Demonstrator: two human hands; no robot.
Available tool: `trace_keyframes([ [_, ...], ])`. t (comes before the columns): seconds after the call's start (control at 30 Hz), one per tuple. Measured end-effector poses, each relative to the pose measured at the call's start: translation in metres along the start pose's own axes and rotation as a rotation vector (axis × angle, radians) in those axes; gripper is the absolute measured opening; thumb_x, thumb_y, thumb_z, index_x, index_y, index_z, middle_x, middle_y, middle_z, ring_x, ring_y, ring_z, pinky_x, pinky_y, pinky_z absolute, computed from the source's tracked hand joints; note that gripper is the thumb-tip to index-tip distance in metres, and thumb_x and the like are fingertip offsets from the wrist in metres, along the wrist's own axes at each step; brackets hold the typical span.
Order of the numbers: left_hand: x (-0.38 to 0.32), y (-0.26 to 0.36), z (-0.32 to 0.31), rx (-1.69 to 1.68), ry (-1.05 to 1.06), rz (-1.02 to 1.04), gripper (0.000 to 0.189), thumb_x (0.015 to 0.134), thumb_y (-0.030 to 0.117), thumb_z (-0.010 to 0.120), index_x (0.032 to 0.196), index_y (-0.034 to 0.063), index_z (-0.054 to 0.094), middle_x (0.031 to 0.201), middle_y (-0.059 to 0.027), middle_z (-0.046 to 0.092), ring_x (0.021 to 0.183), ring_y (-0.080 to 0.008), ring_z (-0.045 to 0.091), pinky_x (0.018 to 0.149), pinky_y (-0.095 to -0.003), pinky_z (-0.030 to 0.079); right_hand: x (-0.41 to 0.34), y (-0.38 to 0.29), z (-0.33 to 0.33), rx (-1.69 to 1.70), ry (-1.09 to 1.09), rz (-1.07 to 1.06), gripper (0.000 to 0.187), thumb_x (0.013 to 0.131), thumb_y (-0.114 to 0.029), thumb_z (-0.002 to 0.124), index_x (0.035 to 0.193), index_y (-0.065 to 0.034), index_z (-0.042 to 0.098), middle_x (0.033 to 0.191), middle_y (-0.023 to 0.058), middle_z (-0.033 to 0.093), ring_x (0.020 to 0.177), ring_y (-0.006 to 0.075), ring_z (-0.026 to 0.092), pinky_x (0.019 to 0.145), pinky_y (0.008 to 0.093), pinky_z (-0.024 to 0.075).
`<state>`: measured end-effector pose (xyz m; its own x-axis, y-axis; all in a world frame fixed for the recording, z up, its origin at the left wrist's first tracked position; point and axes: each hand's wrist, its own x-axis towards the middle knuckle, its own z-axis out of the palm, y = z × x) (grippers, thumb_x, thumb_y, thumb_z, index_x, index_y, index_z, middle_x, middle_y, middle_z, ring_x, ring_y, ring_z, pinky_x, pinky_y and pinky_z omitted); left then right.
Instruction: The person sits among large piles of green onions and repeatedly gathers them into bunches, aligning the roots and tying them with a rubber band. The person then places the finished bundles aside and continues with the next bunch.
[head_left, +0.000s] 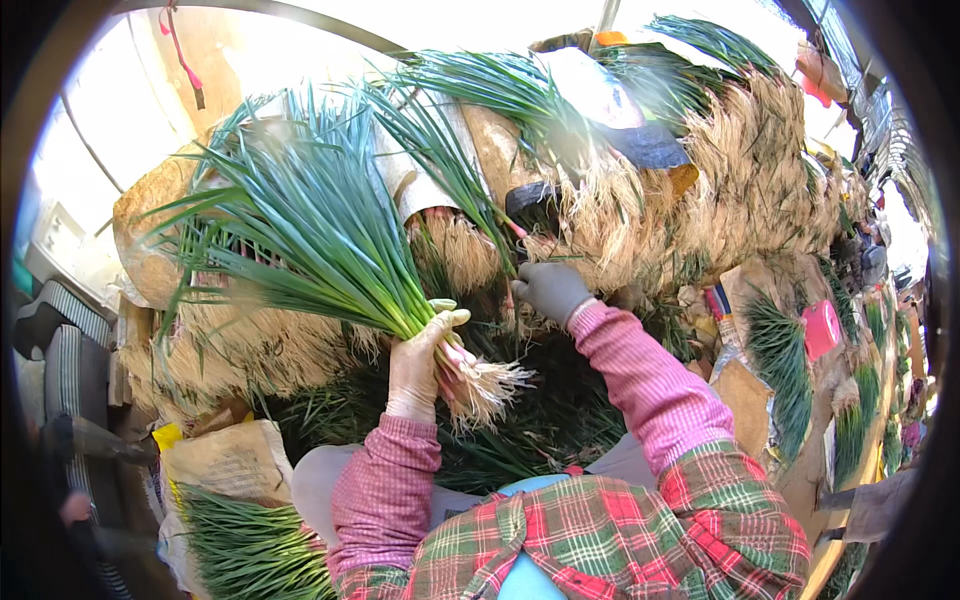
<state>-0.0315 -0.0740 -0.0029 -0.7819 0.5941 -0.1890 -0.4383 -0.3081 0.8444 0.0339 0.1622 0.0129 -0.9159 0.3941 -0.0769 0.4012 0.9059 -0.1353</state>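
Observation:
My left hand (420, 367), in a thin pale glove, is closed around the lower stems of a large bunch of scallions or green garlic (352, 247). The leaves fan out up and to the left. Pinkish stem ends and pale roots (480, 382) hang out below the fist on the right. My right hand (555, 291), in a grey glove, is at the front of the heap with its fingers bent. Its fingertips are by the lower end of a loose stalk (480, 199); whether they pinch it is hard to see.
A long heap of rooted plants (750, 165) runs across the far side, roots facing me. Dark trimmed leaves (555, 420) lie between my knees. Sorted bunches (255, 547) rest on a paper sack (232, 461) at lower left. A pink object (822, 330) and more bunches (780, 367) lie at right.

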Motion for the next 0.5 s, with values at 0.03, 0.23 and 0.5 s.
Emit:
trace_keyframes([
  [0.03, -0.001, -0.001, 0.0, -0.027, -0.039, 0.016, 0.029, 0.094, 0.013, 0.066, 0.119, -0.0027, 0.062, 0.093, -0.0184, 0.073, 0.055, -0.0204, 0.065, 0.05, -0.0325, 0.057, -0.005, -0.003, -0.002, 0.12, 0.13, -0.126, 0.035, 0.096, -0.045, 0.065, 0.101, -0.0108, 0.072, 0.089, 0.0149, 0.074, 0.085, 0.0344, 0.073, 0.076, 0.0464, 0.0567],
  [0.23, -0.009, -0.012, 0.012, -0.183, -0.104, -0.166, 0.023, 0.094, 0.007, 0.07, 0.113, -0.004, 0.065, 0.096, -0.0166, 0.074, 0.057, -0.0193, 0.066, 0.051, -0.0341, 0.059, -0.064, -0.021, 0.01, 0.325, 0.045, -0.586, 0.032, 0.096, -0.043, 0.064, 0.096, -0.0123, 0.072, 0.082, 0.0157, 0.071, 0.077, 0.0345, 0.071, 0.068, 0.0438, 0.0571],
  [0.5, -0.02, -0.02, 0.007, 0.005, -0.153, -0.163, 0.028, 0.095, 0.019, 0.065, 0.099, -0.0088, 0.068, 0.067, -0.0192, 0.067, 0.055, -0.0263, 0.069, 0.049, -0.0328, 0.056, -0.023, -0.069, 0.028, 1.275, -0.146, -0.082, 0.056, 0.102, -0.041, 0.059, 0.137, 0.0035, 0.059, 0.118, 0.0103, 0.068, 0.104, 0.0144, 0.061, 0.099, 0.0284, 0.046],
])
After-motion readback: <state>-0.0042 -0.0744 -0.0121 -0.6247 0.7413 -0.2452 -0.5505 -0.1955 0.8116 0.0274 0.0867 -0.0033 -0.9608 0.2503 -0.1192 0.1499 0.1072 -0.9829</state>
